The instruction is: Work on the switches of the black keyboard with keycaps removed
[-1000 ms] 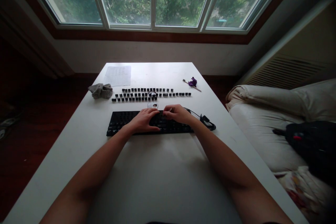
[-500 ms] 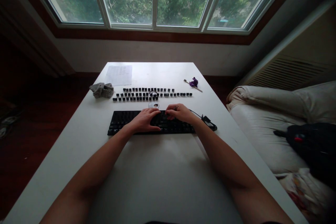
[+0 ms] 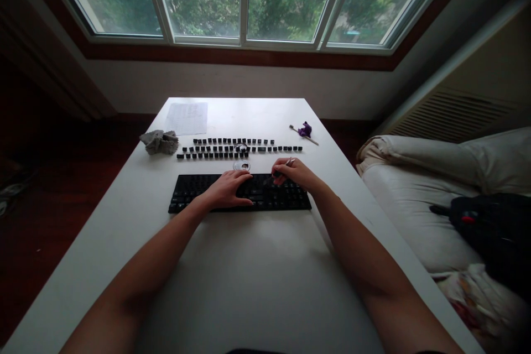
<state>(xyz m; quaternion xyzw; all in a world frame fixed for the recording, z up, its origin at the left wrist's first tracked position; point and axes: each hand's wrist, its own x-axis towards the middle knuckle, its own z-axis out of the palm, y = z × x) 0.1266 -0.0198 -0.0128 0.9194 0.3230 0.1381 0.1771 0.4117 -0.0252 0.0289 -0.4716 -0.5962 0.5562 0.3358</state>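
A black keyboard lies across the white table. My left hand rests over its middle with fingers and thumb spread. To the right, my right hand hovers over the keyboard's upper right part, its fingers closed round a small thin metal tool. The tool's lower end is dark and too blurred to make out. Just behind the keyboard stands a small clear round dish with something small and dark in it. Several black keycaps are lined up in three rows beyond.
A crumpled grey cloth lies at the table's left edge, near a sheet of paper. At the back right are a brush and a purple crumpled item. A sofa with a dark bag stands right.
My right hand has shifted right, away from my left hand, still gripping the small metal tool. My right forearm now covers the cable at the keyboard's right. My left hand stays put.
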